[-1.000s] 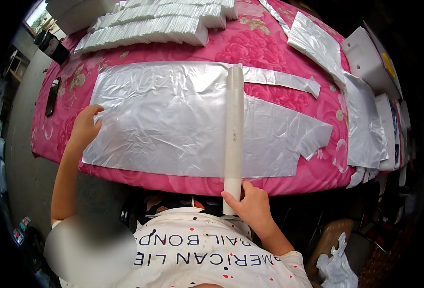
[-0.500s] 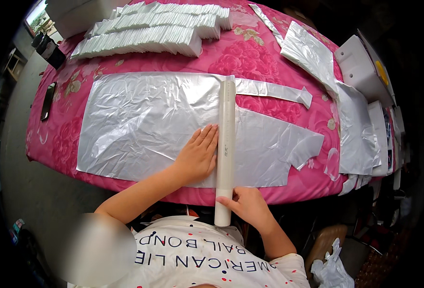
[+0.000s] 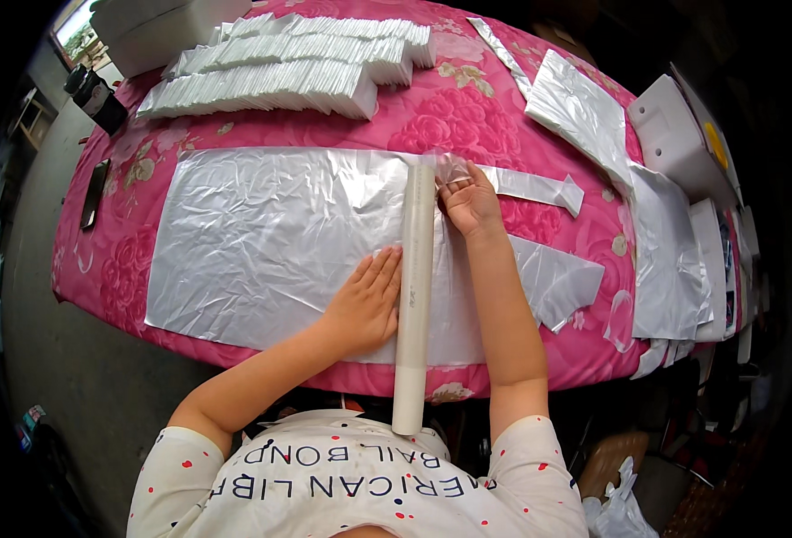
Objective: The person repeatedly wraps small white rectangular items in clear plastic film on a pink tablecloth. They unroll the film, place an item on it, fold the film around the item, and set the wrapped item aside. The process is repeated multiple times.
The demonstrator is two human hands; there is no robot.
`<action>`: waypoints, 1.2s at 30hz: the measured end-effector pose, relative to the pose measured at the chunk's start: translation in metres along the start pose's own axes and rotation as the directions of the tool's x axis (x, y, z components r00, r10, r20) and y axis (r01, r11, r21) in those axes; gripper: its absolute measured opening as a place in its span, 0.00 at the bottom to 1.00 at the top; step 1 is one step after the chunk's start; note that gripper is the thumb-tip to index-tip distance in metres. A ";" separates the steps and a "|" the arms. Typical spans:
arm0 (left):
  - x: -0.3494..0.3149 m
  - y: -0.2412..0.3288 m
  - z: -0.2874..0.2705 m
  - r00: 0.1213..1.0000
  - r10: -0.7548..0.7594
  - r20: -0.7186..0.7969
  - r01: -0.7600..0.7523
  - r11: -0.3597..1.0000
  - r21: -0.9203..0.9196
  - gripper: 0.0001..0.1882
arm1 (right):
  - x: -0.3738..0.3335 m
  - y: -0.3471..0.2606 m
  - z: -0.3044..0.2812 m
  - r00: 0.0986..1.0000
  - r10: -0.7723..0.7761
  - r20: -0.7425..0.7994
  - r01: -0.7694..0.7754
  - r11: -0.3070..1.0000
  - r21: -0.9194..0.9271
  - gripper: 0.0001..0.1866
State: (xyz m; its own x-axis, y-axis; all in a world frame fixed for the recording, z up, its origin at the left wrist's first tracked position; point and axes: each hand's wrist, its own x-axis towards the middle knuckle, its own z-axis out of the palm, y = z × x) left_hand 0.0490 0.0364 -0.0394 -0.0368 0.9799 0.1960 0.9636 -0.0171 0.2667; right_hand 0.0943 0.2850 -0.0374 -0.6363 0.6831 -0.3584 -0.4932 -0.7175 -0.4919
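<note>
A silvery-white plastic sheet [image 3: 252, 242] lies crinkled across the table. Across it rests a long pale tube [image 3: 415, 296], its near end jutting past the table edge towards my body. My left hand [image 3: 369, 300] is flat on the sheet, fingers stretched out, its fingertips against the tube's left side. On the tube's other side, near its far end, my right hand [image 3: 472, 204] has curled fingers on a lifted, see-through bit of the sheet's far edge. My right forearm covers part of the sheet's right portion.
A narrow plastic strip [image 3: 535, 186] extends rightward from near my right hand. Several rows of folded white plastic [image 3: 261, 90] stand at the back. More silvery sheets [image 3: 669, 251] and a white box [image 3: 683, 134] are at right. A phone [image 3: 95, 193] and black bottle [image 3: 98, 100] sit left.
My right hand has left the tube's near end and moved to the sheet's far edge, taking hold there. My left hand remains flat beside the tube.
</note>
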 end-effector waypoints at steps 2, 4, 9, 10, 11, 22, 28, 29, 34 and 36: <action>-0.001 0.000 -0.001 1.000 0.005 0.008 -0.005 1.000 -0.005 0.32 | 0.017 -0.026 -0.017 0.986 -0.160 0.048 0.150 0.974 0.170 0.11; -0.002 -0.001 0.000 1.000 0.001 0.012 -0.001 1.000 -0.008 0.32 | 0.028 -0.072 -0.048 0.941 -0.278 0.195 0.232 0.946 0.228 0.10; 0.000 0.001 -0.003 1.000 0.011 0.010 -0.011 1.000 -0.012 0.33 | 0.007 -0.206 -0.099 0.842 -0.536 0.055 0.518 0.834 0.192 0.15; -0.001 0.000 -0.003 1.000 0.002 0.006 -0.002 1.000 -0.017 0.33 | -0.004 -0.217 -0.081 0.798 -0.584 -0.149 0.601 0.788 0.133 0.16; -0.001 0.001 -0.002 1.000 0.002 0.002 -0.002 1.000 -0.027 0.32 | -0.015 -0.221 -0.067 0.778 -0.621 -0.097 0.629 0.772 0.091 0.16; -0.006 -0.002 -0.001 1.000 0.007 0.002 -0.007 1.000 0.031 0.32 | -0.099 0.099 0.162 0.746 0.102 0.658 0.619 0.258 -0.742 0.15; 0.001 -0.002 0.014 0.999 0.026 -0.022 -0.026 1.000 0.011 0.33 | -0.076 0.276 0.142 0.700 0.203 0.685 0.710 -0.096 -0.697 0.24; 0.001 -0.004 0.016 1.000 0.027 -0.009 -0.027 0.998 0.049 0.33 | -0.082 0.278 0.146 0.720 0.213 0.661 0.693 -0.158 -0.704 0.26; -0.001 -0.007 0.016 0.973 -0.037 -0.228 -0.015 0.975 -0.220 0.31 | -0.118 0.211 0.140 0.624 0.323 0.712 0.754 -0.010 -0.656 0.30; 0.005 -0.017 0.013 0.932 -0.097 -0.350 -0.101 0.857 -0.506 0.30 | -0.128 0.156 0.114 0.502 0.163 0.849 0.853 0.066 -0.517 0.26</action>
State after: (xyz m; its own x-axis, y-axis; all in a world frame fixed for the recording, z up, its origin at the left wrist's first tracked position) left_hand 0.0353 0.0443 -0.0548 -0.2205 0.8450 0.4872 0.6955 -0.2140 0.6859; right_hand 0.0316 0.0700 0.0219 -0.9039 0.1102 0.4134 -0.2686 0.6059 -0.7488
